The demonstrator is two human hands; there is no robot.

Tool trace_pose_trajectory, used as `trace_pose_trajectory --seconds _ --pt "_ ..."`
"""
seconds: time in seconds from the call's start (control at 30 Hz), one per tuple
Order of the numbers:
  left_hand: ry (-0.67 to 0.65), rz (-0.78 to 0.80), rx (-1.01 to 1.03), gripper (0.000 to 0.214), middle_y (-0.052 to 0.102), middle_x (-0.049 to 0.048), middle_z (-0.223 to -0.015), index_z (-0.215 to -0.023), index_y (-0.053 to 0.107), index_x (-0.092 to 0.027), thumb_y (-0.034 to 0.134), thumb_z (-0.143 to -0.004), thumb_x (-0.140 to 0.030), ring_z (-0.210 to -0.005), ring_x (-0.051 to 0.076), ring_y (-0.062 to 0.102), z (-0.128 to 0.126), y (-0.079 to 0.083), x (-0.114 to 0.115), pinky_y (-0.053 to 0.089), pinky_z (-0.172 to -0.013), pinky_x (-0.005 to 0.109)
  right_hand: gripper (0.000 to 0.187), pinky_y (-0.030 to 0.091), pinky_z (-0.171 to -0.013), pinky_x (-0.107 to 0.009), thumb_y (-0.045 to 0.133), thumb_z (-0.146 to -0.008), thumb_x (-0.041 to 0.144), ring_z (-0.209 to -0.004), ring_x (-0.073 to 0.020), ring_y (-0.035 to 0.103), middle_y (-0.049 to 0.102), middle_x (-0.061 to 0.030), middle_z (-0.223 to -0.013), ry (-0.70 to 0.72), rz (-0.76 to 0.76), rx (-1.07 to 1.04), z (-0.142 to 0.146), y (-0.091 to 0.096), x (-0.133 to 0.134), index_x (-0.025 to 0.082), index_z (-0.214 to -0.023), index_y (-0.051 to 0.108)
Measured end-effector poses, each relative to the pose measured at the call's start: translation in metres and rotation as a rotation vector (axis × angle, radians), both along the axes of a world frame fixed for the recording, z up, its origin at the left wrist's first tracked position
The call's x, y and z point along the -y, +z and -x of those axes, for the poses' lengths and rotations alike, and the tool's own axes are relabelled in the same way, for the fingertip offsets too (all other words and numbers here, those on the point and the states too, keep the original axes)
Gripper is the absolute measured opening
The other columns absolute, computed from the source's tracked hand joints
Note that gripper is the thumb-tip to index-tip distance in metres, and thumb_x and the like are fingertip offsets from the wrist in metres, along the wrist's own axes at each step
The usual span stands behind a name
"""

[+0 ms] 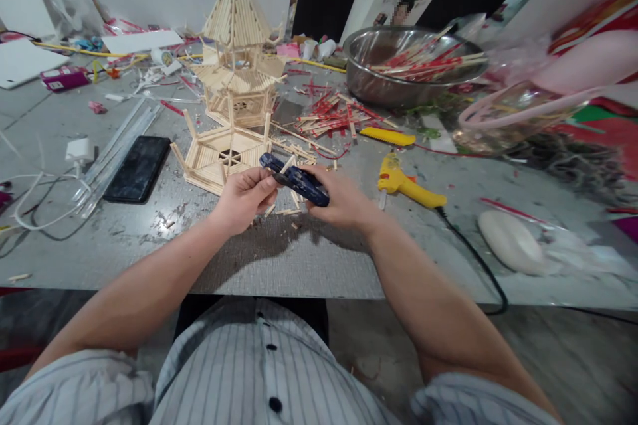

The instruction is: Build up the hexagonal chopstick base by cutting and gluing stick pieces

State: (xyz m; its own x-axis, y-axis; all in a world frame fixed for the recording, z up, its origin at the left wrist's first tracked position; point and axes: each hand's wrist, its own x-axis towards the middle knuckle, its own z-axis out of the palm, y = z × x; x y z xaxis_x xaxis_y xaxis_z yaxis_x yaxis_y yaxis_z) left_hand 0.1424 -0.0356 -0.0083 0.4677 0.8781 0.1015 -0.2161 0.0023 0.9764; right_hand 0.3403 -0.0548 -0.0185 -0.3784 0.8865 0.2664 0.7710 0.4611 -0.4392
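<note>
My right hand (339, 196) is closed around the handles of a dark blue hand cutter (302, 186), which points up and to the left. Between its jaws a short pale wooden stick (288, 164) sticks out. My left hand (248, 198) is pinched at the jaw end, apparently on the near end of that stick; its fingers hide most of it. Just beyond my left hand lies a hexagonal base of wooden sticks (209, 156) with upright posts. Behind it rises a tiered wooden stick pagoda (234, 20) with a pointed roof. Cut stick pieces (286, 212) are scattered below my hands.
Right of my hands lie a yellow glue gun (411, 186) and a yellow utility knife (387, 137). Red-and-wood sticks (326, 116) are piled before a steel bowl (369, 73). A black phone (138, 169), clear glue sticks (117, 146) and a white charger (80, 151) lie left.
</note>
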Motion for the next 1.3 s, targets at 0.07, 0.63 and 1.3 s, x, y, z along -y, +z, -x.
trace_pose_trajectory --seconds 0.07,0.63,1.3 --pt "-0.100 0.109 0.061 0.038 0.043 -0.0069 -0.045 -0.061 0.047 -0.017 0.070 -0.065 -0.046 -0.034 0.000 0.024 -0.001 0.003 0.003 0.015 -0.033 0.017 0.066 0.044 -0.090 -0.044 0.050 -0.063 0.015 -0.106 -0.0262 0.056 0.058 -0.0104 -0.118 0.069 0.002 -0.029 0.000 0.001 -0.001 0.022 -0.128 0.040" --pt "0.107 0.038 -0.045 0.022 0.040 -0.0082 -0.043 -0.073 0.054 -0.015 0.053 -0.082 -0.036 -0.035 0.002 0.028 -0.001 -0.002 -0.004 0.018 -0.034 0.016 0.076 0.032 -0.095 -0.056 0.055 -0.075 0.051 -0.118 -0.0389 0.043 0.047 -0.0237 -0.128 -0.464 -0.155 0.125 -0.007 -0.012 -0.010 0.011 -0.135 0.034" --pt "0.055 -0.178 -0.564 0.021 0.059 -0.0007 -0.054 -0.066 0.054 -0.015 0.049 -0.083 -0.027 -0.037 0.003 0.036 -0.003 -0.005 0.001 0.028 -0.040 0.018 0.047 0.029 -0.101 -0.048 0.037 -0.089 0.044 -0.123 -0.0274 0.041 0.049 -0.0131 -0.131 -0.267 -0.286 0.156 -0.016 -0.009 -0.017 0.019 -0.128 0.048"
